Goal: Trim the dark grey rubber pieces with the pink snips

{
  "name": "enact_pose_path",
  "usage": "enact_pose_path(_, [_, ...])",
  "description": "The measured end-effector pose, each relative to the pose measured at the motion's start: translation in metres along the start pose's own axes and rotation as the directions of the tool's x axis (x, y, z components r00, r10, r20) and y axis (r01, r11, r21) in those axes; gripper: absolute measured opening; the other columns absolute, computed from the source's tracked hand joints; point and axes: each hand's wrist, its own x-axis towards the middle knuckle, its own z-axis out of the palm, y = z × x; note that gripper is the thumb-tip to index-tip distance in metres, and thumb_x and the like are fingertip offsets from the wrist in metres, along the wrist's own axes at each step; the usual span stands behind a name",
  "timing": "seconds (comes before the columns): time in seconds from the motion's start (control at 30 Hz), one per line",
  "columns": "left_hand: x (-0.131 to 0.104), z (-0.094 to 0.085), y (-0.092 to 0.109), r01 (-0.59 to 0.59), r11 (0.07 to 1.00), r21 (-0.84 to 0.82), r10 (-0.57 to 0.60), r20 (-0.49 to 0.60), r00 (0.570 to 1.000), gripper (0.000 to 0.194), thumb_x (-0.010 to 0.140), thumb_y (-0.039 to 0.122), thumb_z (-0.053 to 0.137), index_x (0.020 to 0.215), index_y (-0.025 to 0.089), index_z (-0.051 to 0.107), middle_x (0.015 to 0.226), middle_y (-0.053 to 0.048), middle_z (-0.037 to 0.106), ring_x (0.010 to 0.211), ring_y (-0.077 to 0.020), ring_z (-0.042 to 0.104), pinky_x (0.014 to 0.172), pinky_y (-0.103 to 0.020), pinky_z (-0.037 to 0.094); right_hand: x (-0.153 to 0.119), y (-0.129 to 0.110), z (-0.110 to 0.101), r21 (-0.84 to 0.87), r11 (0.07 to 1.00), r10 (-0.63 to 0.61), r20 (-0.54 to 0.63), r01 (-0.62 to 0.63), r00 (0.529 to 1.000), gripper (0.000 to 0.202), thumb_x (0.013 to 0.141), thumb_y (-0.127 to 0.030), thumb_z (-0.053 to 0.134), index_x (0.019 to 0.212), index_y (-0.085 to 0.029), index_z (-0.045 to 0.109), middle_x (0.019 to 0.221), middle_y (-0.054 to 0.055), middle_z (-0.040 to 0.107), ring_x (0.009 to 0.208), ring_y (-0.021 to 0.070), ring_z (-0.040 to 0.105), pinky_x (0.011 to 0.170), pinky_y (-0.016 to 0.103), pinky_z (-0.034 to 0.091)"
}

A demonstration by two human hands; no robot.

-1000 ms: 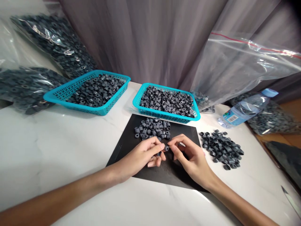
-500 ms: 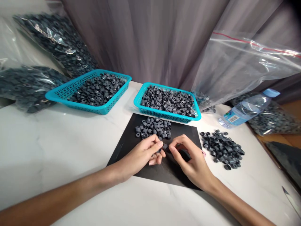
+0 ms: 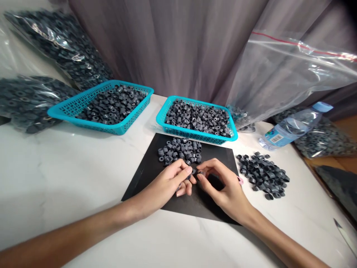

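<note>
My left hand is closed, thumb and index finger pinching a small dark grey ring-shaped plastic piece with its hole showing. More dark pieces are partly visible under its curled fingers. Just to the right, my right hand pinches a small dark cap-like piece between thumb and index fingertip, very close to the ring. Whether the two pieces touch I cannot tell. Both hands are above a black mat. Beyond them on the mat lies a pile of grey ring pieces.
Two turquoise baskets of grey pieces stand behind the mat. A pile of dark caps lies right, near a water bottle. Filled plastic bags stand left; a clear zip bag rises right. A pink item shows beside my right hand.
My right fingertips have come slightly nearer my left hand, and a dark cap-like piece now shows between them. The ring in my left fingers has turned its hole into view. The camera view shifted slightly.
</note>
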Motion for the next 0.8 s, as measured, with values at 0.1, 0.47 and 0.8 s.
enact_pose_path(0.1, [0.0,0.001,0.001,0.044,0.996,-0.073,-0.044,0.012,0.999,0.03,0.101,0.046,0.049,0.088,0.019,0.049,0.068,0.003,0.056,0.06,-0.0099,0.043,0.059,-0.026,0.031,0.001,-0.001,-0.001,-0.039,0.999,-0.007,0.023,0.008,1.0,0.017,0.099,-0.024,0.06,0.116,-0.023,0.064,0.098,0.005,0.065,0.085,0.0179,0.063,0.077,0.033,0.054])
enact_pose_path(0.47, [-0.004,0.0,0.007,0.173,0.955,-0.242,-0.173,0.02,0.985,0.028,0.098,0.045,0.054,0.091,0.019,0.056,0.072,0.002,0.054,0.063,-0.0093,0.04,0.062,-0.026,0.03,0.003,-0.004,-0.003,-0.023,1.0,-0.006,0.032,0.007,0.999,0.009,0.1,-0.023,0.06,0.096,-0.022,0.068,0.092,0.003,0.065,0.083,0.0173,0.062,0.075,0.031,0.05])
enact_pose_path(0.8, [-0.007,0.002,0.019,0.245,0.881,-0.404,-0.261,0.015,0.965,0.021,0.093,0.033,0.064,0.097,0.013,0.065,0.087,-0.007,0.067,0.068,-0.0096,0.05,0.054,-0.023,0.024,-0.004,-0.004,-0.003,-0.04,0.99,-0.137,-0.116,0.133,0.984,0.024,0.099,-0.013,0.061,0.116,-0.026,0.071,0.103,0.005,0.065,0.092,0.0181,0.063,0.08,0.033,0.052])
